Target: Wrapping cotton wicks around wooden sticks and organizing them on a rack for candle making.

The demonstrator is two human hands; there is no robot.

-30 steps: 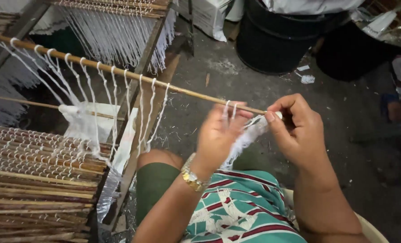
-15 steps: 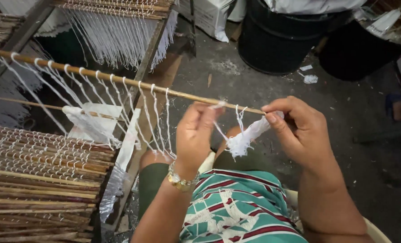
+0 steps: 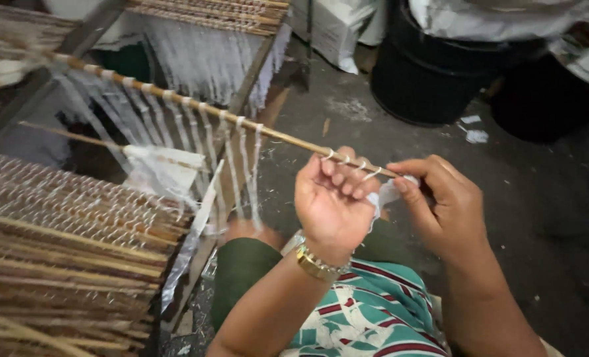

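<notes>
Landmark: a thin bamboo rod (image 3: 195, 109) is held slanting from the upper left down to the hands; every place below is given from it.
Rod's lower end: it is kept between the two hands, so that new loops can be laid over its free tip.
Left hand (image 3: 334, 201): curled palm up just under the rod's lower end, fingers bent over white string loops (image 3: 347, 162) that are caught around the rod; a gold wristwatch (image 3: 317, 264) is worn on the wrist below.
Right hand (image 3: 450, 205): closed in a pinch at the rod's tip, thumb and fingers grasping a white strip bundle (image 3: 387, 195) that is drawn taut toward the left hand.
Hung strips (image 3: 189, 139): white strips are looped along the rod's upper stretch at even gaps and left hanging below it, apparently to keep them parted.
Stick mat (image 3: 63, 238): woven brown sticks are laid below the rod's upper half, to the left of the knee.
Black tubs (image 3: 433, 73): set well beyond the rod's lower end, on the concrete floor (image 3: 347, 119).
Clothing: a striped patterned garment (image 3: 367, 317) is seen below the hands.
</notes>
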